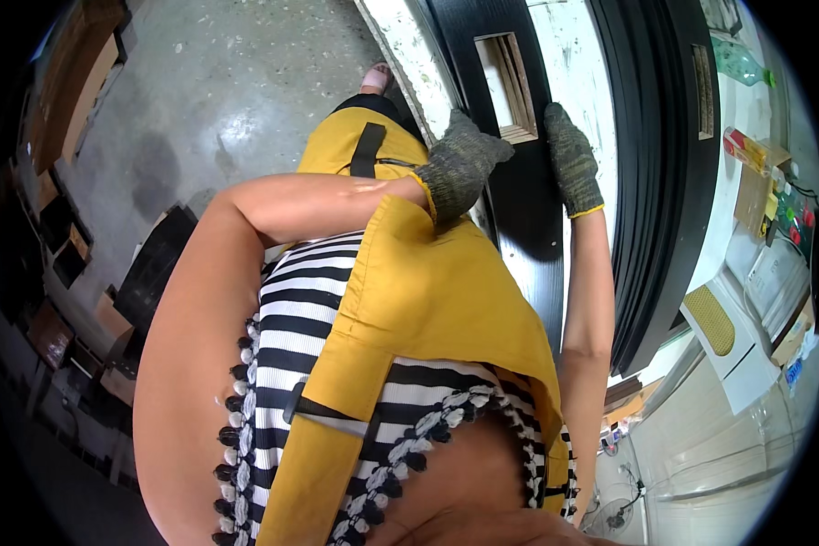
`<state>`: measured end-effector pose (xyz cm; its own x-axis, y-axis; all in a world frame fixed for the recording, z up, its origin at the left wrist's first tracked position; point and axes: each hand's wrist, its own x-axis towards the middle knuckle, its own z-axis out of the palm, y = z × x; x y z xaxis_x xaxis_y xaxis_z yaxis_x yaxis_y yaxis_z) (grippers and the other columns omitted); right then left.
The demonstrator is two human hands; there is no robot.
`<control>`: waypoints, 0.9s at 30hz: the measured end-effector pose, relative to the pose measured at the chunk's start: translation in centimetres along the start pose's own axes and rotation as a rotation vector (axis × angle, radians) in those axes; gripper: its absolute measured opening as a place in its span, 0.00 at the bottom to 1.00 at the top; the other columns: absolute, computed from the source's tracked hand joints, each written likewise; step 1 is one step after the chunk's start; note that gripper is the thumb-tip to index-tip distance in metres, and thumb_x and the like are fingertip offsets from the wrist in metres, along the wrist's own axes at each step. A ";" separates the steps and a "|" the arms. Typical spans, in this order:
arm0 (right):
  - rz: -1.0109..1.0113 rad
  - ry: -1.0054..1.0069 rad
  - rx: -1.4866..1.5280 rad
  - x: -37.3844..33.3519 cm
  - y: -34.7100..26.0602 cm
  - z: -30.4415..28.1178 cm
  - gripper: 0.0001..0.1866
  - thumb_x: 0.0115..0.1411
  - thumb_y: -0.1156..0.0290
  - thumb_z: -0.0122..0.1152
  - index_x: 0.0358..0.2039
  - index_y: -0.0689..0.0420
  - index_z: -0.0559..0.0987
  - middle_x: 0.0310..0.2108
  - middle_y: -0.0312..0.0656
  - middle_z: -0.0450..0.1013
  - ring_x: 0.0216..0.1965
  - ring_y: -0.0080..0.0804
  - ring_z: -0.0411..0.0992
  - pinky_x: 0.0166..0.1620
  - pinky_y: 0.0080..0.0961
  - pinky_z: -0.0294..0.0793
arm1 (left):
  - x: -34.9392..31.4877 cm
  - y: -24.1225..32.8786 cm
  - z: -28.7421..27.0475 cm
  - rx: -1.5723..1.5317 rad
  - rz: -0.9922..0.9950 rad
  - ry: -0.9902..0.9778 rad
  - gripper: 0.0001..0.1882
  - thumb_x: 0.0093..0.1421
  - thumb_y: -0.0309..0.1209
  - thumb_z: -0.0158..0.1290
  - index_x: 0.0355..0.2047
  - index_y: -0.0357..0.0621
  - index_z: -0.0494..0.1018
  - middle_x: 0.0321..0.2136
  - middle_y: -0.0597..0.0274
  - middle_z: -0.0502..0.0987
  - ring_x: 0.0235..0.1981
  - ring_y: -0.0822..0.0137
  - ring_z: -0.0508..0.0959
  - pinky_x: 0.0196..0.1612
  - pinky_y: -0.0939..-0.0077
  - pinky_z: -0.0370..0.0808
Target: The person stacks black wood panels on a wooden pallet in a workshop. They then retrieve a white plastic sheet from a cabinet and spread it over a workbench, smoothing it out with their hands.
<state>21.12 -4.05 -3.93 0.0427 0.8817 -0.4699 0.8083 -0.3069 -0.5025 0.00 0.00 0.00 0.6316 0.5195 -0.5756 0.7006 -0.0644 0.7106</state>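
A long black board (524,196) lies lengthwise before me on a white, paint-worn bench (569,41). Bare wood shows around the rectangular cutout (521,127) in its face. Both my hands wear grey knitted gloves with yellow cuffs. At the board's left edge, my left hand (464,166) is closed over the edge, its fingertips on the black face just below the cutout. My right hand (574,162) holds the opposite edge, fingers together and pointing away from me. The undersides of both hands' grips are hidden.
Right of the board stands a stack of black boards (655,209), the top one with a similar cutout. Beyond it are a green plastic bottle (742,62), small boxes and a white case (723,332). Wood pieces (91,100) lie left on the concrete floor (237,82).
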 end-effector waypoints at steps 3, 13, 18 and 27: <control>-0.262 0.134 -0.364 -0.3 -0.1 0.4 0.21 0.61 0.76 0.45 0.57 0.57 0.69 0.57 0.48 0.66 0.57 0.41 0.66 0.61 0.33 0.63 | 0.0 0.1 -0.1 -0.191 -0.083 -0.004 0.21 0.51 0.23 0.54 0.46 0.56 0.77 0.46 0.39 0.69 0.47 0.45 0.73 0.48 0.60 0.73; -0.325 0.025 -0.299 3.8 2.1 -0.1 0.22 0.66 0.69 0.45 0.60 0.58 0.65 0.60 0.47 0.63 0.61 0.38 0.61 0.63 0.31 0.59 | 1.9 -4.0 1.2 -0.918 -0.151 0.194 0.21 0.51 0.29 0.62 0.45 0.35 0.72 0.33 0.58 0.78 0.35 0.70 0.76 0.38 0.77 0.74; 0.198 -0.008 0.731 10.9 -3.5 -2.3 0.41 0.59 0.37 0.49 0.60 0.60 0.66 0.57 0.45 0.66 0.56 0.31 0.63 0.59 0.26 0.60 | 4.9 -4.8 -6.6 -1.142 0.154 0.560 0.38 0.51 0.34 0.63 0.57 0.29 0.58 0.44 0.50 0.75 0.45 0.65 0.76 0.48 0.78 0.74; -0.365 0.077 -0.484 19.4 -11.4 -4.6 0.20 0.66 0.69 0.37 0.57 0.54 0.65 0.47 0.56 0.70 0.48 0.50 0.70 0.54 0.37 0.67 | 9.5 -6.2 -11.8 -0.943 -0.053 0.840 0.55 0.49 0.46 0.62 0.65 0.30 0.42 0.62 0.36 0.53 0.65 0.47 0.54 0.66 0.67 0.51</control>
<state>15.43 18.25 -3.94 -0.2593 0.9284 -0.2663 0.9531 0.2015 -0.2257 -2.25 15.37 -5.05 -0.0378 0.9047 -0.4244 -0.0082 0.4244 0.9054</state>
